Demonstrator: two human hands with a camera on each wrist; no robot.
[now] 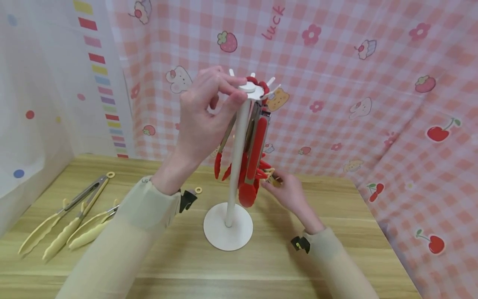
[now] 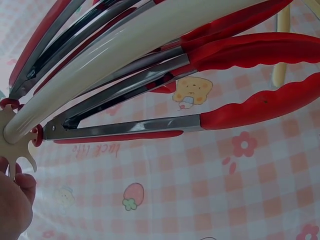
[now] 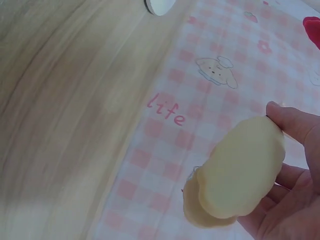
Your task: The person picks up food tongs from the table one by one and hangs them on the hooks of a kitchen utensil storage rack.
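Note:
A white stand with a round base and a hooked top rises from the table. My left hand pinches the knob at its top between thumb and fingers. Several red-tipped metal tongs hang by their red rings from the hooks; in the left wrist view one pair of red tongs is spread apart. Behind the stand, to its right, my right hand grips pale yellow tongs by their scalloped heads, thumb on one side and fingers on the other. The hanging red tongs partly hide the yellow pair.
At the table's left lie large yellow tongs, spread open. Smaller yellow tongs lie beside them, partly covered by my left sleeve. A pink checked cloth hangs behind the wooden table and along its right side.

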